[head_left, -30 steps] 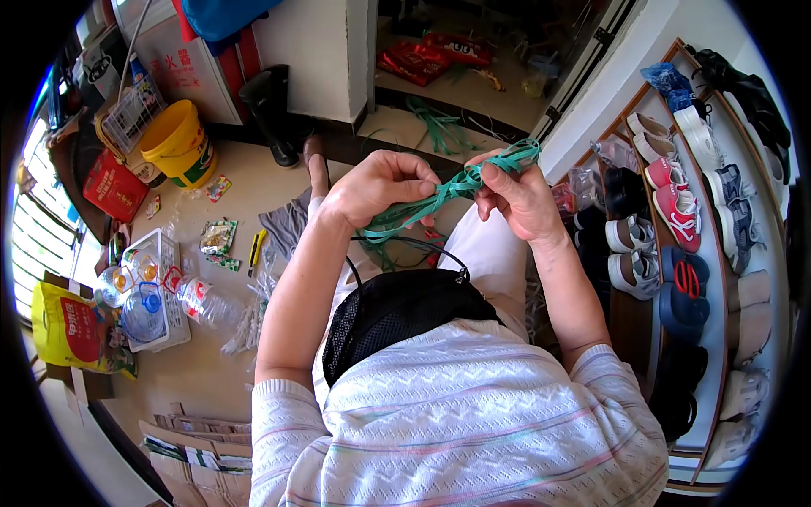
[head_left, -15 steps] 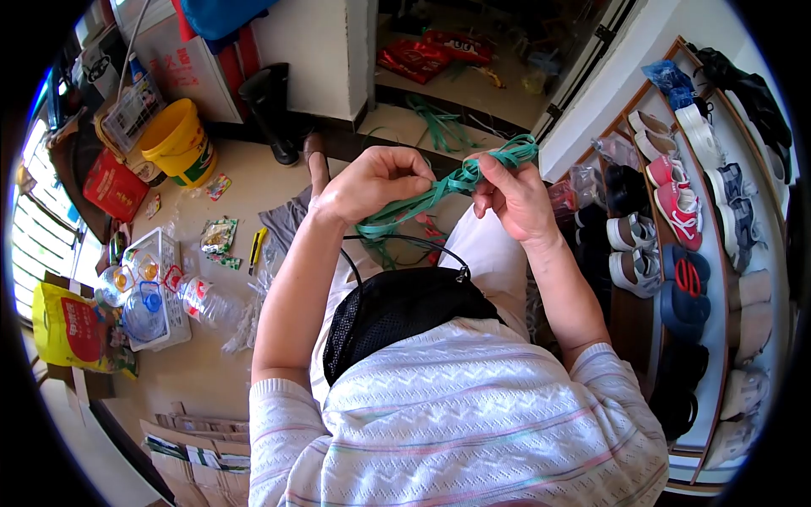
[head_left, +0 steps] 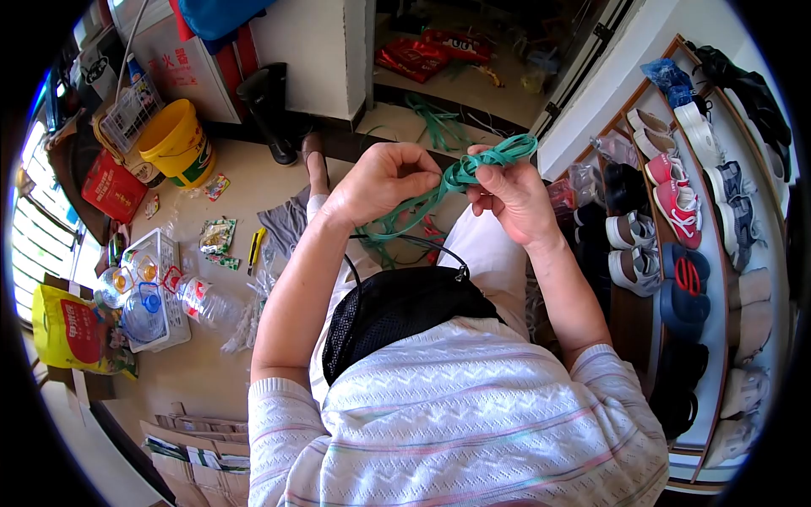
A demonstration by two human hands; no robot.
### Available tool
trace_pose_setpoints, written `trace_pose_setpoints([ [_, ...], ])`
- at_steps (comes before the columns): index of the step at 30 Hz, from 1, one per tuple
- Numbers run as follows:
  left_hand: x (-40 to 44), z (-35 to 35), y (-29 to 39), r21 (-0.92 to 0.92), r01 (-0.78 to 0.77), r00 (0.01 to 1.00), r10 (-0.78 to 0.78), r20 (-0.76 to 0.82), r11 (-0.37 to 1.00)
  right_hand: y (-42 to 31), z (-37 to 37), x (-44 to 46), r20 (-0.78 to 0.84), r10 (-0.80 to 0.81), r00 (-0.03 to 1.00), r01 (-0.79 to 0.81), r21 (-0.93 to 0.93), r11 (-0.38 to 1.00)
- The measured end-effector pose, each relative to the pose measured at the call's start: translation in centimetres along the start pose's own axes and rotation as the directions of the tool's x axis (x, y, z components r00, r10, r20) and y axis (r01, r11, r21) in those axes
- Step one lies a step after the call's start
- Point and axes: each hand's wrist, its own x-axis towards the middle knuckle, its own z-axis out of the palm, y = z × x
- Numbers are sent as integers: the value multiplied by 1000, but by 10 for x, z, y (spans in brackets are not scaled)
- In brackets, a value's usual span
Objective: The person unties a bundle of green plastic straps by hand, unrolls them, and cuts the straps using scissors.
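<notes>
A looped bundle of flat green strapping (head_left: pixel 460 176) spans the space between my hands, above my lap. My left hand (head_left: pixel 384 182) is closed, its thumb and fingers pinching a strand at the bundle's left side. Around the right part of the bundle, my right hand (head_left: pixel 513 196) is closed with the thumb pressed on it, and loops stick out above the fingers. Loose strands hang below my left hand. A black bag (head_left: pixel 405 313) lies at my waist.
On the left floor are a yellow bucket (head_left: pixel 179 144), a white basket with bottles (head_left: pixel 176 317), a yellow cutter (head_left: pixel 256 250) and cardboard (head_left: pixel 198 482). Shoes fill a rack (head_left: pixel 718 338) at the right. More green strips (head_left: pixel 438 121) lie by the doorway.
The bundle is gathered more tightly near my right hand, and the strands toward my left hand look looser. My left hand has shifted slightly right.
</notes>
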Motion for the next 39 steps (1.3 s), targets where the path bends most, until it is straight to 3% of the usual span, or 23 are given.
trace_pose_setpoints([
  [5,4,6,-8,217,-104,985,131,-114,971,11,-14,2,6,36,999,-35,-21,999],
  [8,2,16,-6,166,-97,978,125,-165,981,8,-7,4,-26,-4,1000,4,18,1000],
  [11,0,15,-5,482,-120,973,199,-117,868,4,-10,6,-21,-57,998,58,11,998],
  [14,-7,10,8,558,-10,974,135,-183,830,6,-26,10,-40,-55,998,55,-6,998],
  [17,-7,-8,-15,236,-42,973,93,-211,971,0,-44,11,-79,-83,993,84,13,996],
  [21,-11,-20,-38,187,-32,975,72,-208,982,3,-49,17,-84,-141,986,136,-66,989],
  [24,-30,-37,-30,360,71,941,57,-333,930,7,-39,17,-77,-44,996,35,-125,992],
  [27,-66,-81,-71,336,152,856,46,-515,930,20,-54,16,-73,44,996,-58,-193,980],
  [29,-104,-105,-100,132,187,783,-66,-619,973,29,-71,15,-85,123,989,-139,-224,965],
  [31,-157,-125,-135,171,285,679,-72,-730,943,39,-81,10,-79,219,973,-231,-227,946],
  [35,-265,-161,-199,-3,636,357,-297,-886,772,49,-76,15,-51,304,951,-308,-237,922],
  [37,-306,-162,-226,8,755,248,-275,-929,655,51,-72,18,-42,321,946,-321,-248,914],
  [39,-330,-155,-239,-71,841,153,-361,-920,537,52,-68,23,-34,324,945,-321,-257,911],
])
